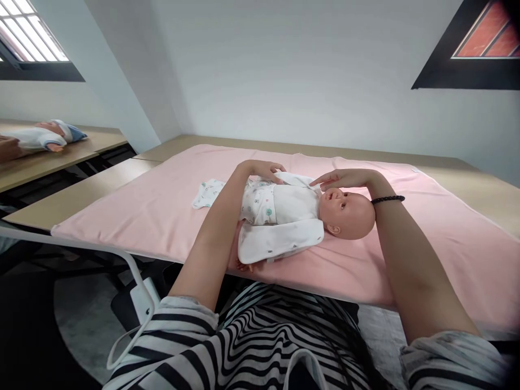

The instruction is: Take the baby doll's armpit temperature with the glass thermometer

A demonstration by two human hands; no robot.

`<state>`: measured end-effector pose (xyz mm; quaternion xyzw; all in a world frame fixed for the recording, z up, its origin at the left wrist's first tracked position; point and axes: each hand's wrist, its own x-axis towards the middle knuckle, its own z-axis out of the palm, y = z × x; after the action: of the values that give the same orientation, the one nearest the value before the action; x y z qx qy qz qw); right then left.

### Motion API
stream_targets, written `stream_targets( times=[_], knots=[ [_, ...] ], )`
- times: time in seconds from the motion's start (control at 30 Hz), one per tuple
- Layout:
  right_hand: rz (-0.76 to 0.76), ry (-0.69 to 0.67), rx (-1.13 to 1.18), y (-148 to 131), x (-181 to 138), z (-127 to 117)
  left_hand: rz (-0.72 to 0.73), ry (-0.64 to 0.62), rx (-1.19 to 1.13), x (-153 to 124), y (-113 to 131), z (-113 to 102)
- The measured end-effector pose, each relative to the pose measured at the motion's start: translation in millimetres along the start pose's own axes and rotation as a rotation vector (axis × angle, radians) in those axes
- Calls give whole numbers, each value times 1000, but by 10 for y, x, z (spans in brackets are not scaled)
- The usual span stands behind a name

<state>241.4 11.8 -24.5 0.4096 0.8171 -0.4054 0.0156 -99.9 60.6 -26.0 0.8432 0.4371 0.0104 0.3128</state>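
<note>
Head view: a baby doll (309, 214) lies on its back across a pink blanket (426, 238) spread over the table (81, 189), bald head to the right, body to the left, near the table's near edge. It wears a white printed garment (280, 208), the near front flap folded open and lying flat toward the near edge; a loose end of the same printed cloth trails out to the left. Left hand (264, 170) rests on the far side of the doll's body, fingers curled on the garment's far edge; whether it pinches the cloth or only presses it, cannot tell. Right hand (345, 177) hovers flat and unclenched just over the doll's face and collar, fingertips toward the garment's neckline, gripping nothing; a dark bead bracelet (388, 199) sits on that wrist. Handling, as a judgement: head looks hard, smooth plastic, likely slippery and prone to roll; body probably light; garment thin, soft, limp, will bunch. Best hold seems to be under the neck and torso, or the cloth by its hemmed edges. Surface: blanket soft, slightly creased, some grip. Room: plain pale walls, dark-framed windows high left and right; second swaddled doll (44, 135) on another table at far left.
</note>
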Motion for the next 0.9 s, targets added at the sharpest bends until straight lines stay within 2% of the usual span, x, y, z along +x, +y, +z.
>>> stream_targets(
  times=[0.07,0.13,0.27,0.37,0.47,0.6,0.73,0.9],
  knots=[
    [-4,19,13,-26,-14,7,-53,-86,41,-56,72,-23],
    [-38,77,11,-40,-28,5,-71,-112,102,-107,141,-45],
    [-123,203,-1,-46,-47,-18,-110,-20,258,-195,266,-81],
    [-156,260,8,-75,-63,-35,-115,74,281,-281,344,-114],
    [-185,241,56,-132,-96,-38,-58,144,249,-421,408,-175],
    [-182,213,95,-199,-142,-29,-21,154,221,-650,482,-271],
    [-158,175,28,-267,-156,-15,-75,51,215,-752,536,-304],
    [-93,-36,-82,-418,-154,28,-219,-85,173,-681,589,-260]
  ],
)
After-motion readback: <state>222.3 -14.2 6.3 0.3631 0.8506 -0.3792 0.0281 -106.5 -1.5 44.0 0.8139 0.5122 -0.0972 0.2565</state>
